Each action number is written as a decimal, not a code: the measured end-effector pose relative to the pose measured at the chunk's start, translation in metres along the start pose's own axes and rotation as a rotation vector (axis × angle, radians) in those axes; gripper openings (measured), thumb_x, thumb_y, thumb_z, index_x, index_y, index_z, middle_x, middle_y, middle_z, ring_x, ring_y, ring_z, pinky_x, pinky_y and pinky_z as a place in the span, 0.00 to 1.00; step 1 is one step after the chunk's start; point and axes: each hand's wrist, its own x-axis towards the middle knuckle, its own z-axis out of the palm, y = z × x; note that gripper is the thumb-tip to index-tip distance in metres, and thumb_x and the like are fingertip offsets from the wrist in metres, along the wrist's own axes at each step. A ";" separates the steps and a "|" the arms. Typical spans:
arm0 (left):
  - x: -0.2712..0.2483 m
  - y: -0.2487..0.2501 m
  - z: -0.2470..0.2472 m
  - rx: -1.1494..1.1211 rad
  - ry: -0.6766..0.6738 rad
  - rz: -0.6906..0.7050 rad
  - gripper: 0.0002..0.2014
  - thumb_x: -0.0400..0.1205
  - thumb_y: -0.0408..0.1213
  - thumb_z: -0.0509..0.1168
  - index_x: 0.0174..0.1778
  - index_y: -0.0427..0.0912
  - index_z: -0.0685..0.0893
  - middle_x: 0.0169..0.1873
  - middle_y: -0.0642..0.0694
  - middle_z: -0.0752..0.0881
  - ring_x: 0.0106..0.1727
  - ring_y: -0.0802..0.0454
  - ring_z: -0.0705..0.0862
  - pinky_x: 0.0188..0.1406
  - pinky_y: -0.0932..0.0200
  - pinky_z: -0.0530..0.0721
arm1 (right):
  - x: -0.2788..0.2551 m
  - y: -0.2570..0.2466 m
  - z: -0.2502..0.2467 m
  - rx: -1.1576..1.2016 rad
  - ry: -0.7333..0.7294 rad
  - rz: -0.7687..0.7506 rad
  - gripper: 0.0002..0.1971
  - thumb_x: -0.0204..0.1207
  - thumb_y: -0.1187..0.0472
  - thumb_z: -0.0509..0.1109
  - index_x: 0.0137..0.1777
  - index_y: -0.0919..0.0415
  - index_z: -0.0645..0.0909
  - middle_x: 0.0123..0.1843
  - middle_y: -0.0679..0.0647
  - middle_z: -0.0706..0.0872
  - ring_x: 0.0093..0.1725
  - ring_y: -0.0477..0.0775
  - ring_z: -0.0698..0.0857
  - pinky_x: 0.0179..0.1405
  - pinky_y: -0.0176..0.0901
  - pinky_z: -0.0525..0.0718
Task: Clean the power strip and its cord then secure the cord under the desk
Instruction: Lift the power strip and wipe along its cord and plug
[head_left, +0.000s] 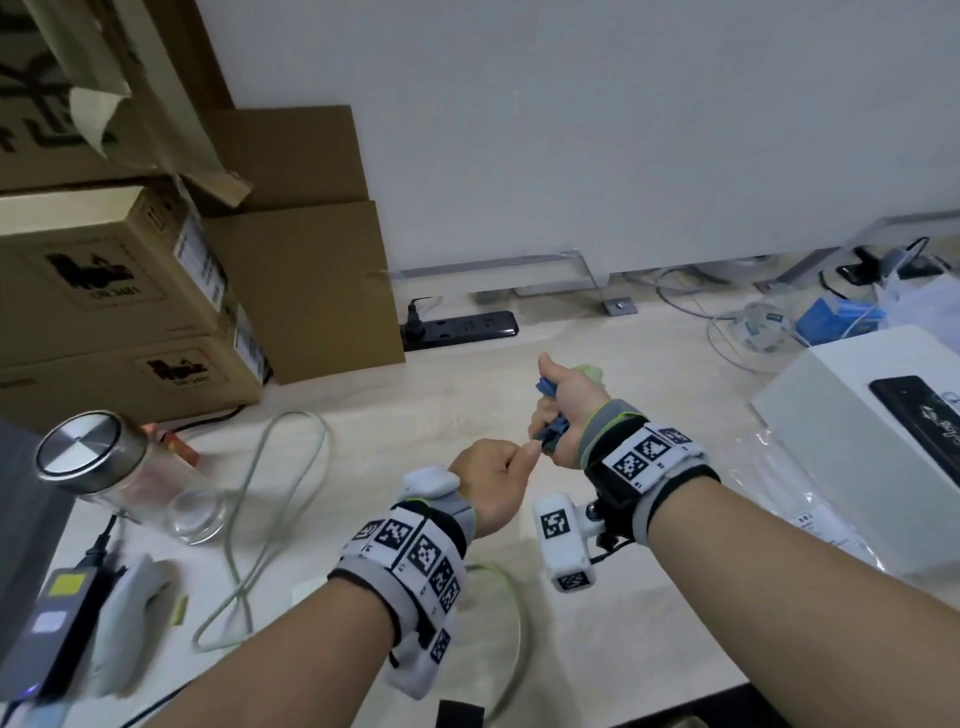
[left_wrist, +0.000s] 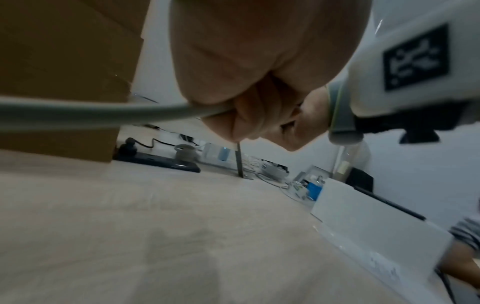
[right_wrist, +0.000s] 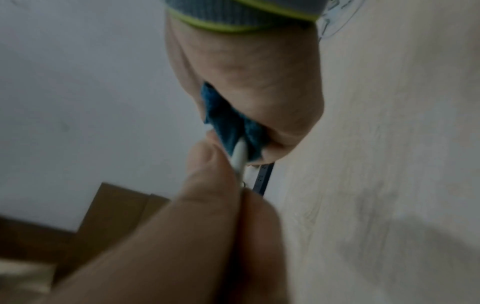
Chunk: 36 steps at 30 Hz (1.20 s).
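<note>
Spanning pale wood floor (head_left: 649, 364), white wall (head_left: 623, 130).

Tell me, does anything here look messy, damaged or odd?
Yes: the top cardboard box at the far left has torn, peeling tape hanging loose. Pale cord sprawls in loops across the desk, and a glass jar lies tipped over.

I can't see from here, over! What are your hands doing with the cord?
Left hand pinches pale cord. Right hand grips blue cloth wrapped round it. Power strip untouched by the cardboard boxes. Nothing in the way.
</note>
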 end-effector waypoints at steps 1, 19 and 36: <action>0.002 -0.001 -0.002 -0.012 -0.007 -0.034 0.26 0.86 0.53 0.53 0.27 0.39 0.76 0.22 0.46 0.75 0.27 0.47 0.72 0.31 0.54 0.70 | -0.002 0.001 0.002 -0.069 0.006 -0.019 0.23 0.77 0.45 0.71 0.31 0.60 0.68 0.15 0.51 0.65 0.14 0.50 0.66 0.22 0.42 0.69; 0.012 0.026 -0.027 -0.778 -0.047 -0.341 0.27 0.85 0.61 0.43 0.35 0.44 0.72 0.21 0.49 0.62 0.19 0.55 0.56 0.21 0.64 0.52 | -0.010 -0.002 -0.033 -0.298 -0.098 -0.253 0.11 0.85 0.61 0.61 0.58 0.70 0.75 0.43 0.66 0.82 0.37 0.64 0.82 0.37 0.56 0.85; 0.011 0.024 -0.031 -0.948 0.058 -0.263 0.15 0.87 0.50 0.55 0.57 0.48 0.84 0.27 0.46 0.79 0.17 0.56 0.64 0.17 0.65 0.61 | 0.006 -0.030 -0.065 -0.305 0.192 -0.249 0.14 0.81 0.54 0.64 0.59 0.63 0.75 0.56 0.67 0.81 0.54 0.69 0.84 0.52 0.59 0.86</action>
